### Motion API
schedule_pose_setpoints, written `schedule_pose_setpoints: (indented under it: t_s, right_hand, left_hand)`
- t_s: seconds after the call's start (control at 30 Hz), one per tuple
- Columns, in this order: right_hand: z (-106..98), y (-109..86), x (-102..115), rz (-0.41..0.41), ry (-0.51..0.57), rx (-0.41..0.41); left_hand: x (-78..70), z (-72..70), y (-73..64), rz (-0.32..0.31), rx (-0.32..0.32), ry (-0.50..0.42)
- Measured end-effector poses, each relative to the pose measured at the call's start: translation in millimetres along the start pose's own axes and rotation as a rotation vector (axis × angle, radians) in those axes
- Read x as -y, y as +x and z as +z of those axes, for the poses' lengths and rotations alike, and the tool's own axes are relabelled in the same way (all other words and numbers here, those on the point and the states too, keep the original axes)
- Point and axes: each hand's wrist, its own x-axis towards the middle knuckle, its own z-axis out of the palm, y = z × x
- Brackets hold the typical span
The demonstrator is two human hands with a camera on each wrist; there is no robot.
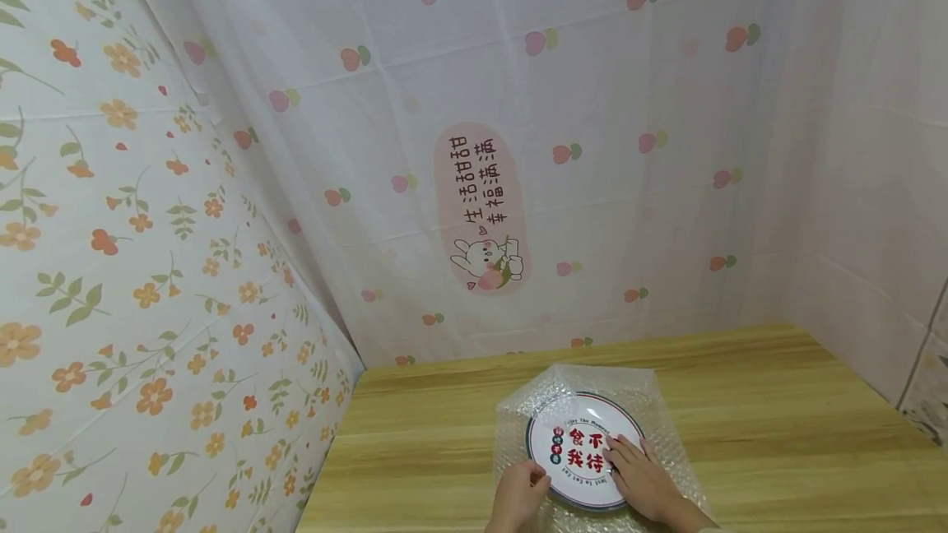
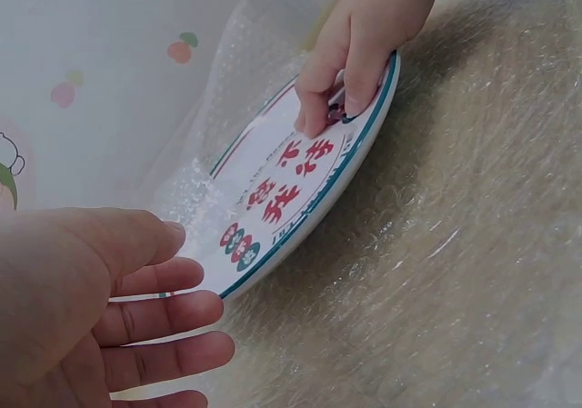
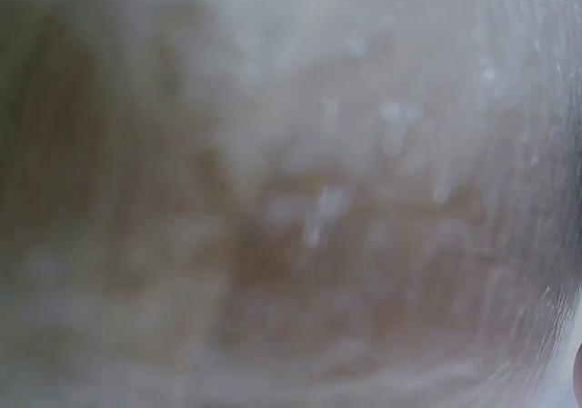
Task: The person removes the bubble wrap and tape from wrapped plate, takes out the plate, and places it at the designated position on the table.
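Note:
A round white plate [image 1: 585,488] with a green and red rim line and red printed characters lies on a sheet of bubble wrap [image 1: 670,410]. The wrap's upper left part overlaps the plate's edge. My right hand [image 1: 643,477] rests on the right side of the plate, fingertips on its printed face. At the lower left rim is my left hand [image 1: 521,493]; the left wrist view shows its fingers [image 2: 168,313] loosely extended close to the rim, with nothing gripped. Blurred, crinkled clear plastic [image 3: 327,217] fills the right wrist view.
The wrap lies on a wooden table [image 1: 415,442]. Behind it hangs a pale curtain [image 1: 607,212] with heart prints and a rabbit picture. A flowered cloth [image 1: 170,319] hangs along the left side, and another pale cloth [image 1: 866,187] on the right.

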Motion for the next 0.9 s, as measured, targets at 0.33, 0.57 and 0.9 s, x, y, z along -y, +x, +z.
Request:
schedule_pose_setpoints:
  t_s: [0.33, 0.57, 0.9]
  right_hand:
    - [2.5, 0.5, -0.7, -0.014, -0.001, -0.029]
    - [1.8, 1.4, -0.6, 0.002, -0.002, 0.002]
    - [-1.2, -0.2, 1.9, 0.006, 0.013, -0.019]
  left_hand:
    - [-1.2, -0.1, 1.2, -0.045, 0.025, -0.007]
    - [1.3, 0.3, 2.5, -0.049, 0.026, 0.002]
    - [4.0, -2.5, 6.3, -0.058, 0.021, -0.001]
